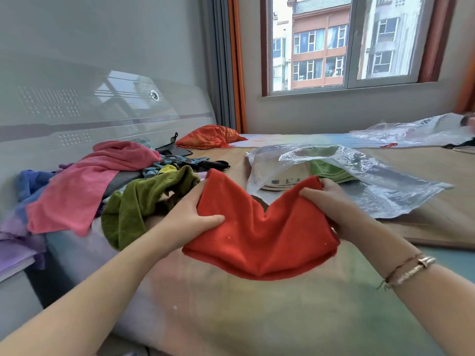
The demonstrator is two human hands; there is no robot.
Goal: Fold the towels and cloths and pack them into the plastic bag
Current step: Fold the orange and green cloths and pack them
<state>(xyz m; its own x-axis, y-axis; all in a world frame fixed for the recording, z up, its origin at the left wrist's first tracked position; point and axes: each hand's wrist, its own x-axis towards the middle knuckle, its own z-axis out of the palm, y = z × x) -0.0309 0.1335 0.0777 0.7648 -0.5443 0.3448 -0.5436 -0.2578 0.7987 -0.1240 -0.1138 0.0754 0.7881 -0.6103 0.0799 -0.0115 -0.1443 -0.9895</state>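
Red cloth point(259, 235): held above the bed point(257, 317), sagging in the middle between both hands.
Left hand point(191, 219): fingers curled round the cloth's left edge, thumb on top.
Right hand point(331, 204): fingers curled round the cloth's right upper edge.
Plastic bag point(359, 181): clear, lying on the bed just beyond the red cloth, mouth towards the person.
Bag contents: folded green cloth point(326, 165) inside; beside it a flat pale stack, not identifiable.
Unfolded pile: olive towel point(144, 201), pink towel point(82, 186) and others, left of the hands.
Second plastic bag point(416, 132): far right; contents unclear.
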